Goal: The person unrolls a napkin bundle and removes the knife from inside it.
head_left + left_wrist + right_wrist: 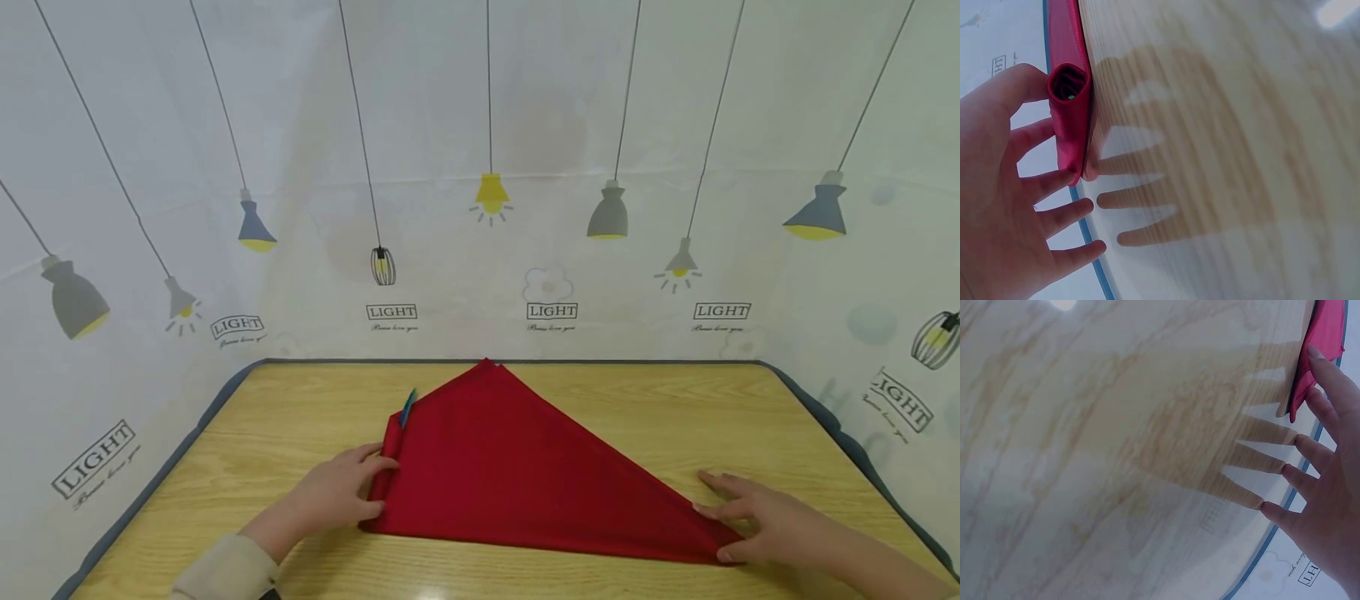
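1. Pale printed backdrop (427, 100): wraps far side + both flanks; pendant-lamp motifs (491, 193) w/ long cords, "LIGHT" lettering (552, 311) under some.
2. Wood-grain table (285, 425) w/ dk blue edging (637, 361) along back & sides. Hand shadows (1197, 125) fall on it in both wrist views.
3. Red cloth (517, 475): folded, lying mid-table, approx. triangular. Peak reaches far edge; R side tapers to a pt nr front; near edge runs almost straight btwn the hands.
4. L hand (337, 492): grips cloth's L side, thumb one side, fingertips other; outer fingers spread in L wrist view.
5. R hand (776, 521): at cloth's R corner, thumb + fingertips resting on it, fingers spread, loosely bent. Hands well apart, one per end.
6. Beige sleeve cuff (228, 571) on L forearm.
7. Rolled edge (391, 446) of cloth, under L fingers; hollow tube end shows in L wrist view, small green bit (1072, 97) inside.
8. Blue-green pointed tip (407, 408): sticks out roll's far end, angled up; rest hidden, can't ID.
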{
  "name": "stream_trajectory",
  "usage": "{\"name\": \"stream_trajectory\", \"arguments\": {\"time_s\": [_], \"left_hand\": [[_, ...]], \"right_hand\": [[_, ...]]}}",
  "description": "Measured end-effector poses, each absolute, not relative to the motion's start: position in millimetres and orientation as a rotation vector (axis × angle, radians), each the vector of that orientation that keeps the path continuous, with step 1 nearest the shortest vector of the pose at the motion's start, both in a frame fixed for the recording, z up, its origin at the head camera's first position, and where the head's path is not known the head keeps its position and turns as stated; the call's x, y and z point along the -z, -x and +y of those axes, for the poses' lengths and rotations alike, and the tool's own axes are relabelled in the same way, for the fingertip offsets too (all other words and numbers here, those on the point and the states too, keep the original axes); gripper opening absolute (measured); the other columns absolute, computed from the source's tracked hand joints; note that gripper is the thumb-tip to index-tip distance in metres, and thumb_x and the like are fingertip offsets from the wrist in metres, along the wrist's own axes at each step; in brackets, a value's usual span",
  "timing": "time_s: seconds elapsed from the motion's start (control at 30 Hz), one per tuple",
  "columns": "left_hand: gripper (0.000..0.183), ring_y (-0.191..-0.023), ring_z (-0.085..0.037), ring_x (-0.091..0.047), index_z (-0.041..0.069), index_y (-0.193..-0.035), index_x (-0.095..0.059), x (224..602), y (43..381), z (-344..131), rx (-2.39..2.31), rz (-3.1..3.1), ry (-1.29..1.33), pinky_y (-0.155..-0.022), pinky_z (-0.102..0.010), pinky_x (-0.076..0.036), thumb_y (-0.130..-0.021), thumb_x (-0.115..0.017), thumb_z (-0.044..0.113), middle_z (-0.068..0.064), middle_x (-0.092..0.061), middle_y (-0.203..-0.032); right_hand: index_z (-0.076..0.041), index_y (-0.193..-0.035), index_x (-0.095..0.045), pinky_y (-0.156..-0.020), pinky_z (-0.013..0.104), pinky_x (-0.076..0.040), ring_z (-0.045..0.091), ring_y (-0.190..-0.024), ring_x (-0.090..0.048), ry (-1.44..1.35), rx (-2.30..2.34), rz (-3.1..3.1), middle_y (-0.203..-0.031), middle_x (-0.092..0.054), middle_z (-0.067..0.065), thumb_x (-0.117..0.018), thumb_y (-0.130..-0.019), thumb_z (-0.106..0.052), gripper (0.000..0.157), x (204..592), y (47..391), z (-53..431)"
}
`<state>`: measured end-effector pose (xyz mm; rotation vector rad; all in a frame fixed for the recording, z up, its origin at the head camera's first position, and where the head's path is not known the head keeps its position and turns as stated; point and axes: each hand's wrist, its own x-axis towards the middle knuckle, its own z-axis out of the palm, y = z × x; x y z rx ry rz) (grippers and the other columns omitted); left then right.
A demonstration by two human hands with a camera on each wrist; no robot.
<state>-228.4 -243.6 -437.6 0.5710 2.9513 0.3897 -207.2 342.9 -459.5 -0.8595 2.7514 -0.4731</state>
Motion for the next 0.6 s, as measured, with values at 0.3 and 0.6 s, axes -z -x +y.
{"name": "stream_trajectory", "arguments": {"time_s": [0.3,0.6], "left_hand": [[0.043,-0.126,-0.040,-0.046,0.019,-0.124,-0.063,433.6,225.8,-245.3,-0.374,2.937,-0.600,-0.098,-0.056,-0.041,-0.083,-0.071,0.032,-0.016,-0.048,-0.139],[0.049,-0.120,-0.033,-0.051,0.026,-0.115,-0.062,440.7,231.7,-248.7,-0.328,2.975,-0.577,-0.095,-0.051,-0.045,-0.075,-0.080,0.049,-0.009,-0.053,-0.132]], "right_hand": [[-0.023,-0.130,-0.065,-0.091,0.041,-0.049,0.052,-0.124,-0.039,0.867,0.470,2.759,-0.144,-0.043,0.023,-0.067,-0.081,-0.060,0.061,461.0,207.7,344.1],[-0.024,-0.129,-0.066,-0.090,0.040,-0.049,0.051,-0.123,-0.040,0.882,0.467,2.777,-0.143,-0.044,0.021,-0.067,-0.081,-0.060,0.060,463.0,207.4,344.9]]}}
